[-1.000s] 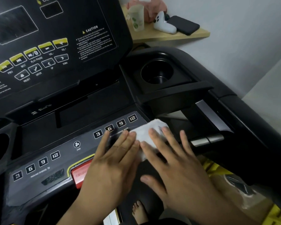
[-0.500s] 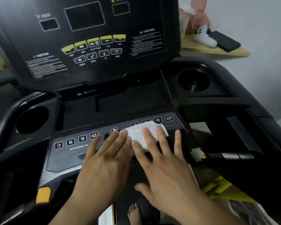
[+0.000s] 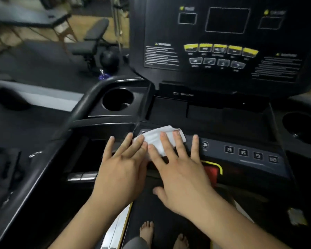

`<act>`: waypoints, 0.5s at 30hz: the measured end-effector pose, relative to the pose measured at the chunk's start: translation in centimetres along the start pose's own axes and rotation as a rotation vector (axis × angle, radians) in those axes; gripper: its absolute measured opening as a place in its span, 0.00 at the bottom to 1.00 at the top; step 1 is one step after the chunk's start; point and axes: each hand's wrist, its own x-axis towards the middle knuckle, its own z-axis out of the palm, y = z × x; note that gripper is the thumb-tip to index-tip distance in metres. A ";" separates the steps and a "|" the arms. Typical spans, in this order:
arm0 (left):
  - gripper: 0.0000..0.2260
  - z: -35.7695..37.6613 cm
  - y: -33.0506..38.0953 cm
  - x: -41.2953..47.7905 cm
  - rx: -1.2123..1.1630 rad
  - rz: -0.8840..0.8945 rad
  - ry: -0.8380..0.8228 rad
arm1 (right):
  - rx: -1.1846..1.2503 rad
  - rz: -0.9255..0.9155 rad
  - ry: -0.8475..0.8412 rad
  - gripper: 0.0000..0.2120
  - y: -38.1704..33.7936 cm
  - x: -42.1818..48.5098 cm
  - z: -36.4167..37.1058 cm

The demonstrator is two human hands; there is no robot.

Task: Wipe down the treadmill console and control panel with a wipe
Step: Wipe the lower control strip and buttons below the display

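- Wipe [image 3: 159, 139] lies at the left end of the control panel [image 3: 250, 165], pressed flat under straight fingers: left hand [image 3: 120, 169] on its left corner, right hand [image 3: 181, 173] across it.
- Risk: firm pressing could trigger the number keys [image 3: 250, 154] or the red stop button [image 3: 211, 172] by the right palm.

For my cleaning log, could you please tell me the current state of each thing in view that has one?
wipe: crumpled, pressed flat on the control panel's left end.
left hand: fingers straight, touching the wipe's left edge.
right hand: fingers straight and spread, pressing the wipe.
console screens: dark.
left cup holder: empty.
red stop button: partly hidden by the right hand.
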 end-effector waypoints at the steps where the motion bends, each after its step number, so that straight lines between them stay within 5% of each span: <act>1: 0.17 0.0 -0.5 -0.2 0.003 -0.027 0.012 | -0.014 -0.017 0.005 0.47 -0.5 0.7 0.0; 8: 0.13 -0.8 -3.1 -0.9 -0.160 -0.211 -0.065 | -0.116 -0.110 -0.001 0.48 -3.0 3.9 -1.0; 15: 0.14 -3.1 -3.0 -6.1 -0.328 -0.206 -0.152 | -0.131 -0.213 -0.117 0.57 -4.3 0.2 0.7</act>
